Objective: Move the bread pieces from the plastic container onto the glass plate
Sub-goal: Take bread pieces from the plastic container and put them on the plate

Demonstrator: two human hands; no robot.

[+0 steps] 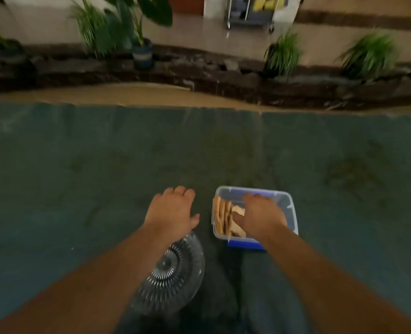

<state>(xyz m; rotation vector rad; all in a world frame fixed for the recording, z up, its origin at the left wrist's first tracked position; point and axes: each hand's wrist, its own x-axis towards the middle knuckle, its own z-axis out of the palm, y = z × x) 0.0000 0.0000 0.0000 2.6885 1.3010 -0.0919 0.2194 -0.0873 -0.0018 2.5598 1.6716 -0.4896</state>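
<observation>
The job looks like it has hardly begun.
All the bread [226, 218] sits in the box [288, 208], lower middle; the plate [175, 273] at its lower left shows none. The right hand [259, 213] reaches in, its grip unclear; the left hand [170, 210] lies flat, fingers together.

Surface: dark green-grey top [103, 153], mottled.
Beyond: tan strip [127, 96], then dark rock border [223, 73].
Plants: potted greenery [117, 25] along it.
Floor: pale tiles [199, 32].
Far: metal cart [250, 10].
</observation>
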